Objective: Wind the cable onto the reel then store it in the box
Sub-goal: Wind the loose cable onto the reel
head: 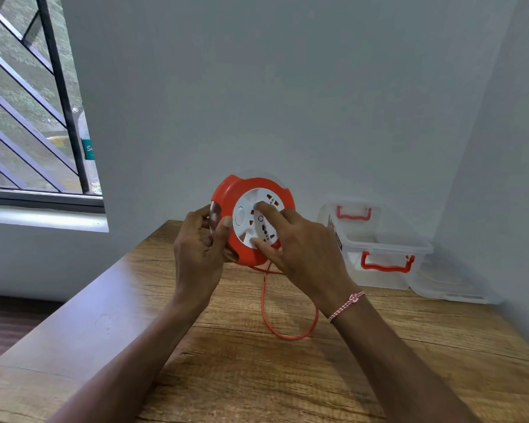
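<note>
Both hands hold the reel (251, 219) above the table (257, 377): left hand (199, 248) clamps its left rim, right hand (300, 248) spreads fingers on the white hub. Orange cable (264, 303) loops slack below. Best to turn the hub evenly, keeping the cable untwisted. Box (379, 248) waits open, right.

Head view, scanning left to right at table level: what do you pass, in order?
Window → left hand → orange cable reel → right hand → clear storage box with red handles → clear lid lying flat beside the box.
</note>
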Demonstrator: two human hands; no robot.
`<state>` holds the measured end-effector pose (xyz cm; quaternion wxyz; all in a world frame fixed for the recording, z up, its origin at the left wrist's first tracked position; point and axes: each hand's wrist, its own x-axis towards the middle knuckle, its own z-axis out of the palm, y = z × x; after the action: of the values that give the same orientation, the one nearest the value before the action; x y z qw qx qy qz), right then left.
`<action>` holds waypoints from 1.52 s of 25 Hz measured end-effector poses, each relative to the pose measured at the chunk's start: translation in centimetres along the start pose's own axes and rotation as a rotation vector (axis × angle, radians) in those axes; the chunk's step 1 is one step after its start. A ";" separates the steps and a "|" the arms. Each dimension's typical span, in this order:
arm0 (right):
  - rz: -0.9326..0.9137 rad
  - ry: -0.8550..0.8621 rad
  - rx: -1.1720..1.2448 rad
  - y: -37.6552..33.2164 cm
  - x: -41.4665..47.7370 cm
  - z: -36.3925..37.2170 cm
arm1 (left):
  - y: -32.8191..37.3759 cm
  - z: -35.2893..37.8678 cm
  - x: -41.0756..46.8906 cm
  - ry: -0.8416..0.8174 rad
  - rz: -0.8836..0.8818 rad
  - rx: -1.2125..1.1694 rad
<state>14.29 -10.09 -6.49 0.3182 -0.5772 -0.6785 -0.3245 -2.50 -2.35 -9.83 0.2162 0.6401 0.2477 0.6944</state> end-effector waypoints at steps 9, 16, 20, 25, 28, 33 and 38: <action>0.269 0.075 0.169 -1.1 0.2 0.0 | 0.2 0.4 -0.5 -0.067 0.105 0.059; 1.199 0.034 1.475 -3.1 0.6 0.1 | -0.5 0.5 -0.5 -0.083 0.173 0.163; 0.692 0.015 0.719 -1.8 0.5 -0.7 | -0.1 -0.1 0.1 -0.016 0.044 0.079; 0.026 0.067 0.015 -1.0 -0.1 -0.5 | 0.1 -0.2 0.1 -0.005 0.003 0.027; 0.016 0.074 -0.039 -1.1 0.0 -0.2 | -0.2 0.0 0.0 -0.005 0.050 0.079; 0.044 0.090 0.012 -0.8 -0.1 0.2 | -0.3 0.2 -0.2 -0.044 0.097 0.087; 0.585 0.109 0.478 -2.3 0.4 0.9 | -0.1 0.2 -0.3 -0.064 0.168 0.121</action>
<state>11.89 -9.45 -6.85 0.5585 -0.6379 -0.5237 -0.0830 -2.29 -2.47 -10.09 0.1261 0.6924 0.2276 0.6730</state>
